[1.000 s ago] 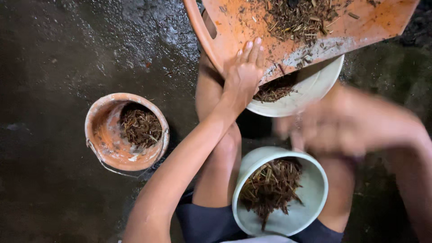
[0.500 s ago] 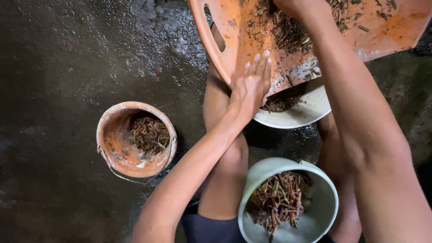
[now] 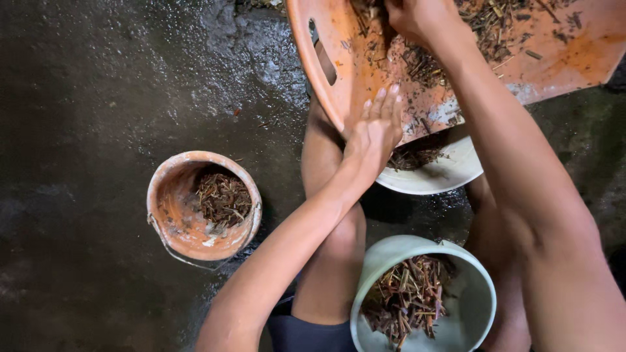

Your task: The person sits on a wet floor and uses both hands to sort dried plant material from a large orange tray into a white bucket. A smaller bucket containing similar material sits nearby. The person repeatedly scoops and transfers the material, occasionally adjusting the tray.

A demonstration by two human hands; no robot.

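Orange plastic tray [image 3: 561, 58] strewn with dark plant scraps, tilted over white bowl [image 3: 443, 173]. Left hand [image 3: 375, 133] open, fingers flat against tray's lower edge. Right hand [image 3: 414, 19] curled shut in the scraps. Orange bucket [image 3: 173, 208] and pale green bucket [image 3: 473, 293] on wet floor [image 3: 98, 98].

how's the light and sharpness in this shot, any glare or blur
Head view: uneven light, bright on the orange tray and both forearms; the wet dark floor glints with small highlights and falls murky at the lower left; left hand and pale bucket look sharp, no evident motion blur.
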